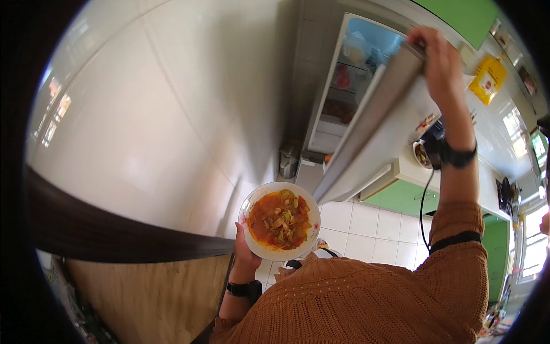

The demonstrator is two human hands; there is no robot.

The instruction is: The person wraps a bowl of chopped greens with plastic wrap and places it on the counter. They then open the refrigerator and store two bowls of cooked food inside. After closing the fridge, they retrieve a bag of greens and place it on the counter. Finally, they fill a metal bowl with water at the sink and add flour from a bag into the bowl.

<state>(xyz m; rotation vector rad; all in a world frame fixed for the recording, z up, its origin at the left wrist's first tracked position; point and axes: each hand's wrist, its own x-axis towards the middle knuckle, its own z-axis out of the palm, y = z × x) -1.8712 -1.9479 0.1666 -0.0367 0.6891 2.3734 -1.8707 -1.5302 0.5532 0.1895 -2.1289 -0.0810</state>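
Observation:
My left hand (245, 249) grips the left rim of a white plate (316, 213) with a pink flower pattern. A reddish-orange stew (279, 221) with pieces of green vegetable and broth fills its middle. Up at the right, my right hand (438, 64) is curled over the top end of a refrigerator door (374, 112) and is slightly blurred. That door stands ajar. Inside the refrigerator (331, 139) I see plastic bags (355, 48), a pink-red item (342, 77) and several shelves, partly hidden by the door.
A glossy tiled wall (172, 107) rises on my left above a dark door sill (129, 245). A metal container (288, 162) stands on the floor beside the refrigerator. Behind the door, a counter holds a bowl of food (422, 154); green cabinets (395, 198) lie below. A yellow packet (488, 81) is nearby.

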